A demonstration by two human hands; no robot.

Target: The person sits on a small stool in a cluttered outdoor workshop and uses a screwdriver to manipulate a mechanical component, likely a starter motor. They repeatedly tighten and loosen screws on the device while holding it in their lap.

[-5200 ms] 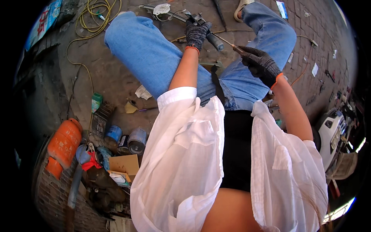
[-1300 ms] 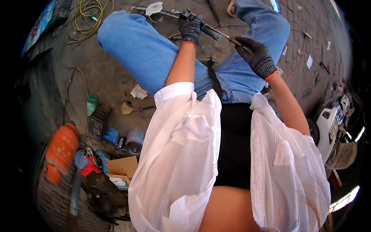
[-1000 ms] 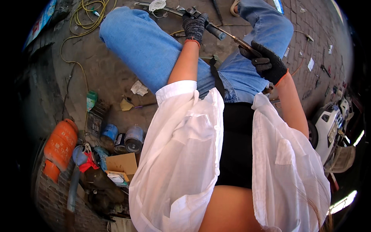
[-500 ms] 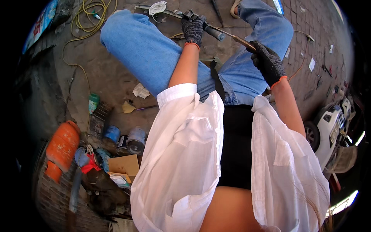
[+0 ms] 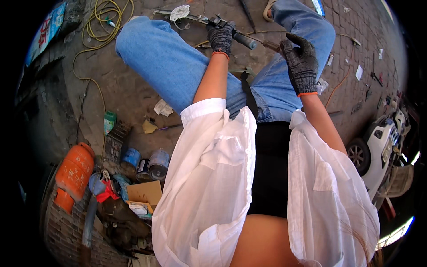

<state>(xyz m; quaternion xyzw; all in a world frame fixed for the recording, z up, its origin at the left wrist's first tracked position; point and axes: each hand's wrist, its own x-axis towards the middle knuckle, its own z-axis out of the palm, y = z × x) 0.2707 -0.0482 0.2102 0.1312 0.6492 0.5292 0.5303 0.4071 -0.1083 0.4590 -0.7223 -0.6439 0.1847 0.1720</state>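
My left hand [image 5: 221, 37], in a dark grey knit glove with an orange cuff, is closed round a long metal assembly [image 5: 195, 18] with a grey cylindrical end [image 5: 246, 40]. A white paper tag [image 5: 180, 12] is on its far left part. My right hand [image 5: 301, 62], gloved alike, is at the handle end of a screwdriver [image 5: 271, 46] with a brown handle. Its thumb is raised away from the handle, while its fingers touch the handle's end. The screwdriver's thin shaft points left toward the assembly, and its tip is hidden.
A coiled yellow hose [image 5: 106, 31] lies at the far left. Nearer are an orange gas cylinder [image 5: 75, 171], several paint cans [image 5: 159, 163] and a cardboard box [image 5: 144, 193]. A white car [image 5: 378, 147] stands at the right. My jeans-clad knees [image 5: 151, 49] flank the work.
My right hand has shifted slightly up and left, turned more upright, and its thumb has lifted off the screwdriver handle. The left hand's hold is much the same.
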